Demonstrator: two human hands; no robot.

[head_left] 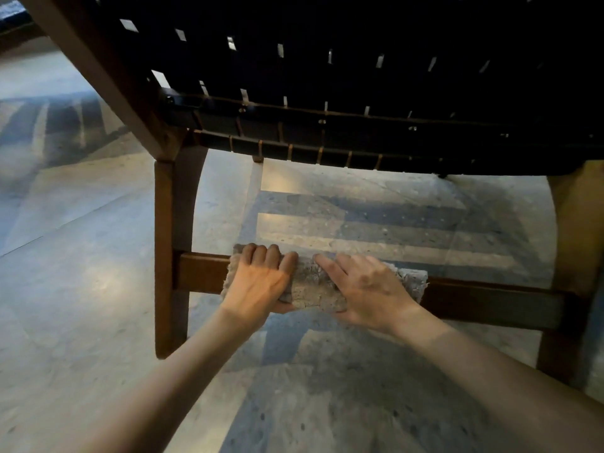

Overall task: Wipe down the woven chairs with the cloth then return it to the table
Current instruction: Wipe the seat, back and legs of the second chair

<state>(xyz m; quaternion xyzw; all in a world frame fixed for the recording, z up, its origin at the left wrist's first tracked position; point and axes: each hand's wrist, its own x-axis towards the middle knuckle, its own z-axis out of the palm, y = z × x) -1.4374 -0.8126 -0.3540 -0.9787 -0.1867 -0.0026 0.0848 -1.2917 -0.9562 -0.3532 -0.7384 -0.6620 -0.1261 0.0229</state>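
Low on the woven chair (pixel 327 132), left hand (pixel 258 282) grips cloth (pixel 313 289) around the rung (pixel 202 273); right hand (pixel 369 286) presses it flat-fingered.

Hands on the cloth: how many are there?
2. The left hand grips the cloth at its left end, over the low crossbar; the right hand presses on it beside, to the right. No other shows.

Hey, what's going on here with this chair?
A person is wiping the low wooden crossbar between the legs of a woven chair. A grey cloth is draped over that bar. The left hand grips the cloth with its fingers curled over the top, and the right hand presses on the cloth beside it.
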